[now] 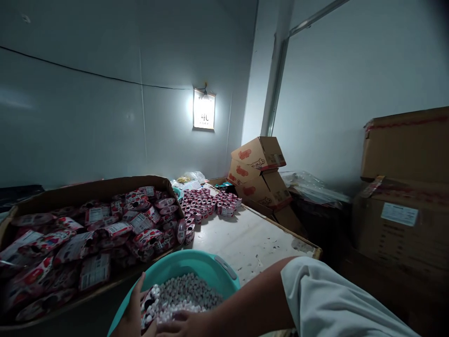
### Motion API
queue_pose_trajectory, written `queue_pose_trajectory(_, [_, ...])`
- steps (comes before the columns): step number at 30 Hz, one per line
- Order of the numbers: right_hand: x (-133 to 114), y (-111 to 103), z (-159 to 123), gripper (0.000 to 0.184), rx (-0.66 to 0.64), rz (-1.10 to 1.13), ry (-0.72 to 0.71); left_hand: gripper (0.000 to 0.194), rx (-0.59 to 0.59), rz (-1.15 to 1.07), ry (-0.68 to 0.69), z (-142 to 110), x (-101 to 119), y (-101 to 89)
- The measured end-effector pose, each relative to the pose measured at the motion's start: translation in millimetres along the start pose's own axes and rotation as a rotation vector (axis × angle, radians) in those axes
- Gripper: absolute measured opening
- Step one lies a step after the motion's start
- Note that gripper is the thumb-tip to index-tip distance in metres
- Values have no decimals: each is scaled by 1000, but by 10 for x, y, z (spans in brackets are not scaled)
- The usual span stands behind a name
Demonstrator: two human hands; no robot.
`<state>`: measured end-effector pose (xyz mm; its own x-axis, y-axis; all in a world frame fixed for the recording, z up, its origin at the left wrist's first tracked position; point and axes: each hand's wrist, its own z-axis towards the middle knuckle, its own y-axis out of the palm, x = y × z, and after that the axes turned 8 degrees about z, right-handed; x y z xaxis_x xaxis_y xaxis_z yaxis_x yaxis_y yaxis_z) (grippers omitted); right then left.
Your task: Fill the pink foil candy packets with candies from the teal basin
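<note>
A turquoise plastic basin (164, 261) stands in front of me, with small white round pellets (191, 288) inside. My left hand (131, 306) is at the basin's left side, closed around a small printed packet (144, 306). White pellets show at the packet's mouth. My right hand (192, 324) reaches down into the basin from the right, among the pellets and close beside the packet. Its fingers look stretched out towards the packet, though their tips are partly hidden by pellets and the lower frame edge.
On the left, a large cardboard box (154, 181) holds many filled printed packets (140, 223). More packets (199, 203) are grouped on the white table (242, 234). Cardboard cartons (263, 182) lean behind its right edge; larger boxes (403, 196) stand at far right. A lamp (205, 95) hangs on the wall.
</note>
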<state>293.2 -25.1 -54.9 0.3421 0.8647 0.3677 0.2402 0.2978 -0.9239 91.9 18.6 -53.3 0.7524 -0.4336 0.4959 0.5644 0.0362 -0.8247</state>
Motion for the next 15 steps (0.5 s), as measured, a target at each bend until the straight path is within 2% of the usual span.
queue_pose_trajectory(5, [-45, 24, 48, 39, 97, 7, 70, 78, -129, 18, -31, -50, 112, -89])
queue_pose_trajectory(8, [-36, -2, 42, 42, 122, 34, 63, 79, -150, 15, -19, -63, 150, -117])
queue_pose_trajectory(15, [-88, 131, 98, 38, 204, 164, 130, 69, -240, 1, -40, -66, 208, -127])
